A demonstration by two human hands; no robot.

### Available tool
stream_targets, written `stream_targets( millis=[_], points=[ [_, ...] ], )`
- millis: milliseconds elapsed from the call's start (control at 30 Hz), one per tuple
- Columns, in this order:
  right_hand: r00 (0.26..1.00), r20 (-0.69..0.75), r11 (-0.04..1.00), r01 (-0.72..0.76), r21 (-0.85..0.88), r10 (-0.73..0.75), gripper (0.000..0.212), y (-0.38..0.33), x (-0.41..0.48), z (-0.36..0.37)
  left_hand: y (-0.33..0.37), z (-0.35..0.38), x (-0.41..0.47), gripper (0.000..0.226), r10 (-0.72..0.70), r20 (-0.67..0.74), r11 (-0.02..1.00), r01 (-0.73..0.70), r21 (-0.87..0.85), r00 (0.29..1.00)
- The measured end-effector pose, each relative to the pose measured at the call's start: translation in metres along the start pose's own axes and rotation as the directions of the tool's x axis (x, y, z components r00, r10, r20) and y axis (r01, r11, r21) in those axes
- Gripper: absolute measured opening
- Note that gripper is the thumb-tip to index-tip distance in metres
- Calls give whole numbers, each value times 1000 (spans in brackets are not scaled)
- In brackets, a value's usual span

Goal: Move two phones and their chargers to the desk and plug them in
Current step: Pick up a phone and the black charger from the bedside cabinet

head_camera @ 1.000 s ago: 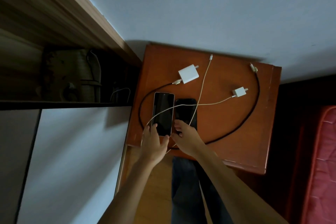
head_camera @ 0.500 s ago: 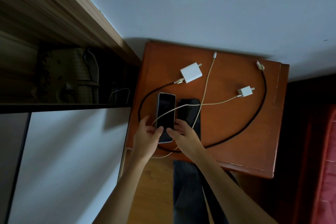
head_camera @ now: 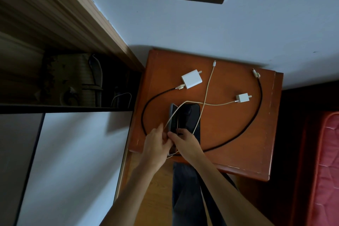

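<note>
We are at the first step, picking up the phones from the reddish-brown wooden bench [head_camera: 238, 143]. Our left hand [head_camera: 156, 146] grasps the near end of the slim silver-edged phone [head_camera: 173, 121], which stands tilted on its long edge just beyond the fingers. Our right hand [head_camera: 186, 142] lies with curled fingers on the near end of the flat black phone [head_camera: 189, 115], which touches the first phone. We cannot tell whether this hand really grips.

The cream braided cable [head_camera: 207, 88] lies across both phones beyond the hands and runs to the small white charger [head_camera: 243, 98], well to the right of the right hand. The large white square charger [head_camera: 191, 79] lies further beyond, and its black cable [head_camera: 260, 101] loops around both hands.

Both phones and both chargers are on this bench, so we judge that the carrying to the desk is not yet begun. The next move calls for slipping the phones out from under the cream cable before lifting them. Otherwise the cable may drag its charger along.
</note>
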State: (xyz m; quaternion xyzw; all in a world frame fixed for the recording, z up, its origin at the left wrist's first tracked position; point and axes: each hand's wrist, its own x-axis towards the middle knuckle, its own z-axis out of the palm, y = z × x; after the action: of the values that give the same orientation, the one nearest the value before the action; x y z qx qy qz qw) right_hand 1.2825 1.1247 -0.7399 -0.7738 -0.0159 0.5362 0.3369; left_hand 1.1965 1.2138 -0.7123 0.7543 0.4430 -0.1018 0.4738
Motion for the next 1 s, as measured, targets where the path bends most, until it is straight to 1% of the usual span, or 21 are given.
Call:
stream_targets(
  millis=[67, 100, 167, 233, 333, 400, 467, 500, 533, 567, 633, 700, 733, 800, 833, 900, 967, 1000],
  points=[
    [1000, -8, 1000, -4, -3, 4, 67, -5, 1, 1, 2, -1, -4, 69, -46, -14, 994, 44, -95, 999],
    [1000, -5, 1000, -9, 4, 9, 70, -6, 1, 2, 4, -1, -6, 78, -62, 1, 987, 62, -150, 998],
    [1000, 10, 1000, -20, 22, 20, 71, -9, -1, 0, 4, -3, -7, 86, -79, 29, 973, 84, -216, 996],
    [999, 29, 997, -48, 63, 46, 69, -9, -3, -3, 4, -6, -8, 83, -98, 62, 958, 111, -265, 993],
    [987, 121, 972, -132, 192, 110, 67, -6, -11, -8, 8, -15, -11, 66, -105, 161, 916, 159, -367, 981],
    [975, 197, 951, -151, 269, 99, 55, -5, -20, -13, 12, -19, -11, 62, -129, 239, 856, 230, -463, 962],
    [976, 214, 956, -94, 279, 34, 39, -2, -27, -17, 18, -22, -9, 66, -190, 301, 759, 334, -559, 935],
    [978, 210, 965, -50, 257, -5, 38, 0, -29, -19, 22, -21, -8, 60, -221, 321, 706, 378, -599, 921],
    [977, 210, 976, 1, 219, -48, 43, 0, -31, -21, 26, -21, -7, 51, -241, 336, 668, 406, -624, 911],
    [973, 215, 982, 50, 183, -89, 49, 0, -32, -22, 29, -20, -5, 44, -251, 344, 655, 420, -628, 905],
    [960, 233, 980, 120, 158, -155, 60, -3, -33, -25, 30, -17, -1, 38, -254, 327, 675, 409, -614, 910],
    [951, 240, 977, 162, 140, -192, 65, -8, -32, -29, 28, -19, 3, 33, -243, 297, 668, 381, -639, 924],
    [947, 245, 975, 178, 133, -207, 61, -10, -31, -32, 27, -23, 6, 34, -242, 295, 640, 380, -667, 924],
    [937, 252, 970, 222, 99, -241, 42, -21, -25, -40, 24, -30, 12, 44, -253, 297, 557, 390, -733, 921],
    [938, 231, 966, 254, 47, -258, 35, -29, -19, -43, 21, -33, 16, 49, -260, 293, 531, 389, -753, 920],
    [953, 118, 952, 291, -89, -280, 31, -46, -1, -48, 20, -37, 24, 57, -280, 263, 542, 378, -751, 923],
    [953, -66, 941, 278, -192, -295, 25, -65, 22, -52, 21, -38, 32, 55, -308, 229, 567, 371, -735, 923],
    [934, -162, 925, 270, -267, -320, 29, -74, 33, -54, 22, -38, 35, 51, -322, 220, 567, 374, -734, 921]
  ],
)
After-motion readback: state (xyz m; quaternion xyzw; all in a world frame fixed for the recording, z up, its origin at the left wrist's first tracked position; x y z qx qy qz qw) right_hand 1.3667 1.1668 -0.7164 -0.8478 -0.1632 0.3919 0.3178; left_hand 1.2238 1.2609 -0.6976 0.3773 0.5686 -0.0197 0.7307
